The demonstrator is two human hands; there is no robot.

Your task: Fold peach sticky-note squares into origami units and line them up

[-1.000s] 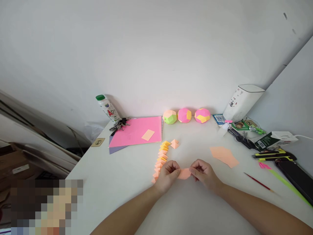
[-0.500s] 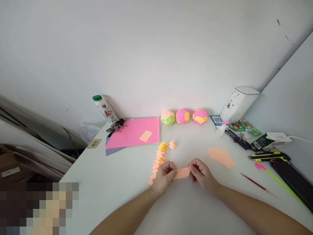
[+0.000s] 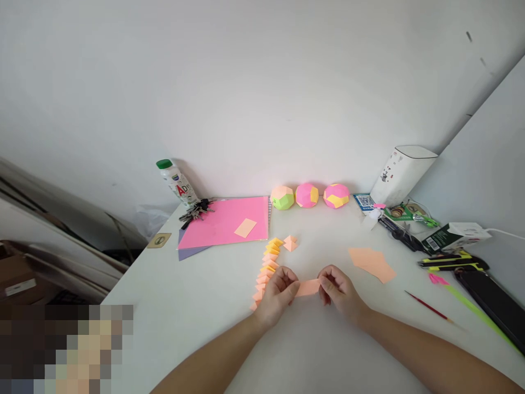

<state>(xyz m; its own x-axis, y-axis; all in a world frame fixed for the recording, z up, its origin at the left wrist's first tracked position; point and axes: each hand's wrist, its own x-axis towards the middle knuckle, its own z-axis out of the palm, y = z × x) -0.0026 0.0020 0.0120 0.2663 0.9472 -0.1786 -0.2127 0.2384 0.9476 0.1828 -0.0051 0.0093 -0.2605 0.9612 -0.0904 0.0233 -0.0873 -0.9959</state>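
Observation:
Between both hands is a narrow strip of peach paper, stretched out sideways above the table. My left hand pinches its left end between thumb and fingers. At the other end, my right hand grips the paper the same way. A row of folded paper units, peach and yellow, runs beside my left hand, which hides part of it. One separate folded peach piece sits at the row's far end. To the right of my hands lie overlapping flat peach paper sheets.
Three faceted paper balls line the wall. Pink sheets at left carry a peach slip and keys, near a white bottle. On the right are a thin brush, a utility knife and a white container.
Very little differs. Both hands keep hold of the peach strip, and the strip's angle has shifted slightly. The whole view has moved by a few pixels.

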